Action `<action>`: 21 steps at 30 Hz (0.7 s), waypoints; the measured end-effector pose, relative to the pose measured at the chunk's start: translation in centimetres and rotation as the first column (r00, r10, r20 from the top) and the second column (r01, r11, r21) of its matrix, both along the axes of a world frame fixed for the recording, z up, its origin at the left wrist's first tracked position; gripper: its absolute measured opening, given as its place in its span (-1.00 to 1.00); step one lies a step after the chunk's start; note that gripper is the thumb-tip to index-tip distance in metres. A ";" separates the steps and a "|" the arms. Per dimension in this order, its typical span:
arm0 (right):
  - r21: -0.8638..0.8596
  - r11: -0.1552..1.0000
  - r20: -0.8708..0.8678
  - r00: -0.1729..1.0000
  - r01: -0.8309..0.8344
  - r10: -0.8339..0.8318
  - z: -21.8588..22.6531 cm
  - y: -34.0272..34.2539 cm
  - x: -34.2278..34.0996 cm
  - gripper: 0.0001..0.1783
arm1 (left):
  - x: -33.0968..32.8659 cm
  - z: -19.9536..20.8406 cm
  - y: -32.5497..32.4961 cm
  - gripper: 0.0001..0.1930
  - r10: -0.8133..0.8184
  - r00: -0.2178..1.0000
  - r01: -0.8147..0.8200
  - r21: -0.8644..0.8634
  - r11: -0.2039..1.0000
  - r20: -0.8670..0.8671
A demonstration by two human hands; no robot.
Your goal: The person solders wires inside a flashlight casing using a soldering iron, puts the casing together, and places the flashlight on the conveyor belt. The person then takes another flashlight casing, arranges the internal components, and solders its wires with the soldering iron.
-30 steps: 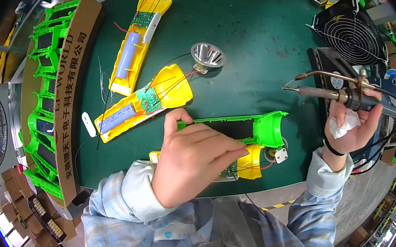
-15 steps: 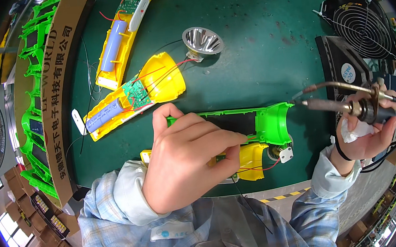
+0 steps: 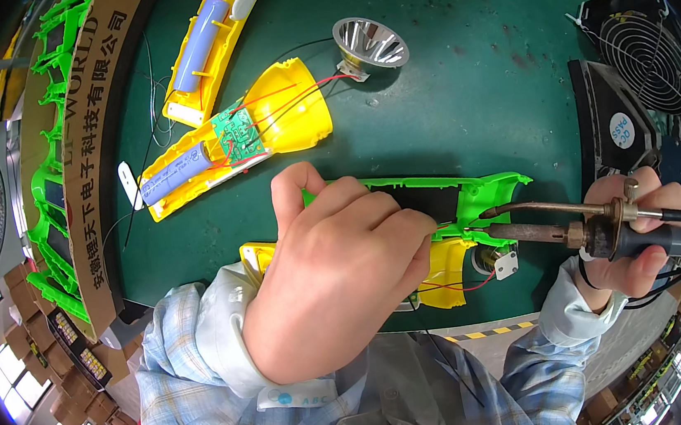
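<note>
My left hand (image 3: pixel 330 267) is closed over a green plastic flashlight housing half (image 3: pixel 492 192), its fingertips at the lower edge; a thin wire seems to run from them, though the fingers hide most of it. A black panel (image 3: pixel 431 203) lies inside the housing. My right hand (image 3: pixel 625 270) grips a soldering iron (image 3: pixel 529 234) with a thin metal feed tube (image 3: pixel 556 208) alongside it. Both tips reach the housing near the left fingertips. Partly under the left hand is a yellow housing half (image 3: pixel 446 272) with a red wire and a small metal-plated part (image 3: pixel 505 264).
Farther off lie two yellow housing halves (image 3: pixel 288 106) with blue cells (image 3: pixel 176 172), one wired to a reflector (image 3: pixel 372 41). A cardboard box (image 3: pixel 102 154) of green housings stands left. A black fan (image 3: pixel 648 60) and a black box-shaped device (image 3: pixel 609 118) are at right.
My right hand has brought the soldering iron left, from beside the green housing onto its edge. The white wad seen in that palm no longer shows. The view has shifted slightly.
</note>
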State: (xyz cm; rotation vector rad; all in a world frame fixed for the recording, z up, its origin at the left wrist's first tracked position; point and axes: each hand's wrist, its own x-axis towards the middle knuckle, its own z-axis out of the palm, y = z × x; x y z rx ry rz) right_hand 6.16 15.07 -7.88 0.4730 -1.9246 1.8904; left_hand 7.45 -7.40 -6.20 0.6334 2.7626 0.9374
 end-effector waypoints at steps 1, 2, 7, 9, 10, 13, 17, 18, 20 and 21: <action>0.025 0.999 -0.026 0.999 0.031 -0.030 -0.1 0.0 0.1 -0.46 | 0.0 0.1 0.0 -0.87 -0.007 1.000 0.007 -0.010 1.000 0.017; 0.050 0.997 -0.053 0.997 0.062 -0.059 -0.1 -0.1 0.1 -0.46 | 0.0 0.0 0.0 -0.87 -0.004 1.000 0.004 -0.011 1.000 0.019; 0.016 0.997 -0.099 0.992 -0.079 0.080 -0.2 -0.4 0.0 -0.52 | 0.0 0.1 -0.1 -0.88 -0.027 1.000 0.027 -0.088 0.996 0.004; 0.033 0.996 -0.072 0.994 -0.084 0.086 0.2 -0.1 0.3 -0.51 | -0.1 0.3 0.2 -0.88 -0.036 0.999 0.037 -0.085 0.996 0.009; 0.036 0.994 -0.048 0.993 -0.106 0.108 0.0 -0.1 0.2 -0.51 | -0.1 0.2 0.1 -0.89 -0.028 1.000 0.029 -0.095 0.995 0.012; -0.037 0.996 -0.004 0.997 -0.080 0.080 -0.1 -1.8 0.3 -0.49 | -0.1 0.1 -0.1 -0.89 -0.025 0.999 0.028 -0.121 0.992 0.027; -0.003 0.997 0.025 0.997 -0.076 0.076 -0.2 -1.1 0.4 -0.47 | -0.1 0.2 -0.1 -0.90 -0.043 0.999 0.046 -0.142 0.989 0.024; 0.027 0.991 0.023 0.991 -0.135 0.134 -0.1 -0.8 0.3 -0.47 | -0.1 0.3 -0.1 -0.90 -0.042 0.999 0.045 -0.137 0.990 0.025; 0.057 0.980 0.024 0.981 -0.193 0.192 -0.2 -0.5 0.1 -0.47 | -0.1 0.2 -0.1 -0.90 -0.041 0.999 0.045 -0.132 0.990 0.026; 0.064 0.975 0.029 0.977 -0.212 0.210 -0.2 -0.3 0.1 -0.47 | -0.1 0.3 -0.1 -0.90 -0.042 0.999 0.045 -0.140 0.989 0.028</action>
